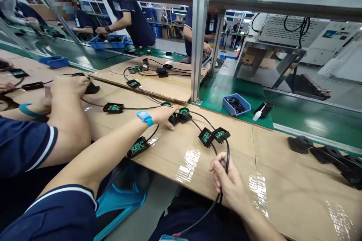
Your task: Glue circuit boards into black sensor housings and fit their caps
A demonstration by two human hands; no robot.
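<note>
Nearest of all, well in front of the aluminium post [199, 45] and a little to its right, the right hand [229, 182] is seen closed around the black cables [227, 158], which are clamped between thumb and curled fingers. From this grip the cables are run upward and away, toward the post, so that their long axis lies roughly along the line from hand to post. At their far ends, between grip and post, the two square circuit housings [220, 134] are laid side by side on the cardboard sheet [283, 180], touching each other. Closer to the post, and to its left, the left hand [162, 116] is stretched out with fingers flat, laid on the round housings [184, 113] and not curled round them. The square housings are therefore nearer to the right hand. Just right of the post's foot a blue bin [240, 99] is set. Far left of the post, a co-worker's hand [69, 86] is rested on further leads.
</note>
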